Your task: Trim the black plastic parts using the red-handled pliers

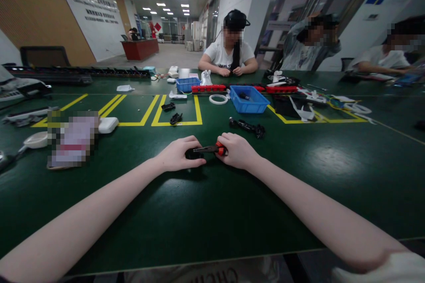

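Observation:
My left hand is closed around a small black part just above the green table. Its exact kind is hard to make out. In my right hand is a pair of needle-nose pliers with red and black handles. The jaws point left and reach the black part; whether they grip it is too small to tell. Behind my right hand lies a longer black jointed piece. Two small black parts, one farther back and one nearer, rest by the yellow tape.
A blue bin with something dark inside stands beyond my hands, near a smaller blue basket. A phone and a white case lie at left. Across the table sits a person wearing a headset.

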The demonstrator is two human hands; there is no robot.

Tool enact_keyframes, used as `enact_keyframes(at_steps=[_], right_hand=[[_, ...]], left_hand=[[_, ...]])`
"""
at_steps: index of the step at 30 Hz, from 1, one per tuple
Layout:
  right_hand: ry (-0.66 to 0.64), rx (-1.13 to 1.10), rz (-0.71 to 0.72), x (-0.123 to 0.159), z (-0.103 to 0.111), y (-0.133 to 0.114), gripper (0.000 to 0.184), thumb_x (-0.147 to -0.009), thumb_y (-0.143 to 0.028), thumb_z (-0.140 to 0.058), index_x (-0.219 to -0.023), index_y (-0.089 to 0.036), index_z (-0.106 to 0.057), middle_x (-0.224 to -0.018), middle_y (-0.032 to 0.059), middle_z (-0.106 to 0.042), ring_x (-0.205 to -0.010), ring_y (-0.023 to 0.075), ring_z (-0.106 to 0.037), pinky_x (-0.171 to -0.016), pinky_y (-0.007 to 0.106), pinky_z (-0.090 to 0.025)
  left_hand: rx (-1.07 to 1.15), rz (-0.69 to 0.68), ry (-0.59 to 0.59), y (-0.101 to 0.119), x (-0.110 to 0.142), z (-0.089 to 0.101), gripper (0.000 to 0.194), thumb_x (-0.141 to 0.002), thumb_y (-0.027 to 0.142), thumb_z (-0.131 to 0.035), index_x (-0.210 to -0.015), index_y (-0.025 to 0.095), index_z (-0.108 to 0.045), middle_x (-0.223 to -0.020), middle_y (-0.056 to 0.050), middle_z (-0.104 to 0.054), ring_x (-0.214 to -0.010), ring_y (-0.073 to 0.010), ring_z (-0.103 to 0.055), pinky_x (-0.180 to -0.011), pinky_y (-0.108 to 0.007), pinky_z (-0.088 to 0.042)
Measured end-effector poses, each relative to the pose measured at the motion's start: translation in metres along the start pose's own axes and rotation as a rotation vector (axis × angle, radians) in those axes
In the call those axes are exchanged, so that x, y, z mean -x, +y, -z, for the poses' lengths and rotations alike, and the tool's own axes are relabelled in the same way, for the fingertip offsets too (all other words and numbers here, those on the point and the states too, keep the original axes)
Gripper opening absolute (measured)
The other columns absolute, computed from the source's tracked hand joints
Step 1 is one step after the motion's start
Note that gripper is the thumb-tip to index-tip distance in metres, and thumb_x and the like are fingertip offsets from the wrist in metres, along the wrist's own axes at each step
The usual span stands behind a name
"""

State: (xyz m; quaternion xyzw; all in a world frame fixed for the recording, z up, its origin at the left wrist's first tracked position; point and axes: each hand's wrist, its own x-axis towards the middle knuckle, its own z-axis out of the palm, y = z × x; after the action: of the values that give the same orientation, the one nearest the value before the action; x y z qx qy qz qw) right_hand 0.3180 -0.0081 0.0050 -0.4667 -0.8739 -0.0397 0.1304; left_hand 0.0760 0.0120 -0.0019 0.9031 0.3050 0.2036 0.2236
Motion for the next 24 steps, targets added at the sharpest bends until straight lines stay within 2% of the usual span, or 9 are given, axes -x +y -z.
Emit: enact_keyframes(at_steps=[9,19,24], right_hand=[[0.001,-0.004,-0.005,0.0005,-0.0007,0.0009,0.012,-0.080,-0.029,-0.061,-0.083,-0.018,-0.054,-0.085,0.0057,-0.058,-0.077,0.0190,-0.051,-0.068,0.030,-0.037],[-0.017,-0.046,-0.025,0.0006,-0.0004,0.0005,0.013,-0.080,-0.029,-0.061,-0.079,-0.020,-0.052,-0.083,0.0046,-0.057,-0.075,0.0182,-0.051,-0.066,0.029,-0.037],[-0.052,-0.075,-0.037,0.0028,0.0037,-0.0012,0.015,-0.081,-0.031,-0.061,-0.078,-0.020,-0.052,-0.082,0.0039,-0.057,-0.073,0.0174,-0.051,-0.064,0.029,-0.036]], left_hand=[[0.011,-0.053,0.026,0.0027,0.0015,-0.0004,0.039,-0.082,0.052,-0.066,-0.104,0.020,-0.063,-0.117,-0.007,-0.055,-0.101,-0.0245,-0.060,-0.088,-0.040,-0.052],[0.027,-0.055,0.006,0.0038,0.0016,0.0009,0.039,-0.082,0.050,-0.067,-0.107,0.020,-0.064,-0.118,-0.008,-0.055,-0.105,-0.0257,-0.060,-0.093,-0.042,-0.050],[0.071,-0.061,-0.016,0.0030,0.0011,0.0032,0.038,-0.082,0.049,-0.067,-0.106,0.019,-0.065,-0.116,-0.008,-0.057,-0.103,-0.0252,-0.060,-0.090,-0.041,-0.051]])
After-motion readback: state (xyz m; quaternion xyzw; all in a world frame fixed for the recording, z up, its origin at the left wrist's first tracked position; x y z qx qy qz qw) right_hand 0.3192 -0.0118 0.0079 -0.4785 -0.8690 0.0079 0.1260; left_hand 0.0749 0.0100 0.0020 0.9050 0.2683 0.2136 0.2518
